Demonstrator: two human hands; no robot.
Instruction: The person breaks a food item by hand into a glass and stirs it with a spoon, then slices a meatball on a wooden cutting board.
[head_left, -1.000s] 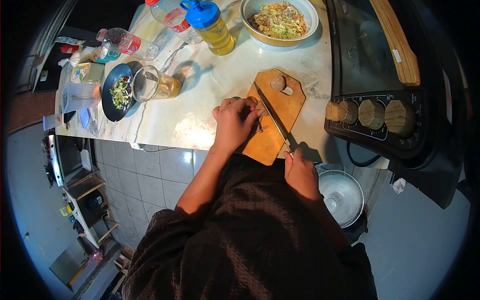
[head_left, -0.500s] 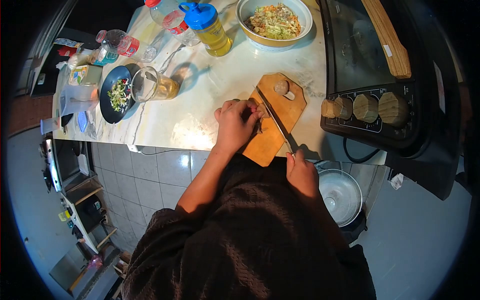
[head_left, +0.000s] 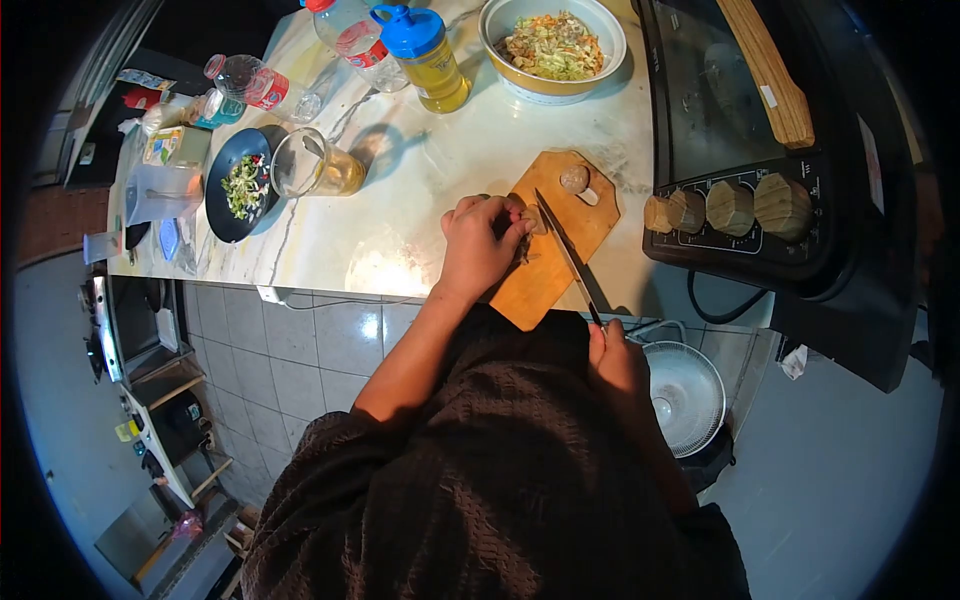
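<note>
My left hand has its fingertips closed on a piece of meatball at the left side of a wooden cutting board. In my right hand is the handle of a knife. Its blade lies slantwise over the board, with the tip close to my left fingertips. A whole, round, brown-speckled meatball rests at the board's far end, beside the handle hole. Small dark scraps lie below my left fingers, partly hidden by them.
A bowl of shredded vegetables stands at the back. To the left are an oil bottle, a glass jug, a dark plate of chopped greens and plastic bottles. A toaster oven stands right; a strainer basket sits below the counter.
My right hand has drawn the knife back toward my body and slightly right, so its tip is nearer my left fingertips. My left hand stays on the meatball piece.
</note>
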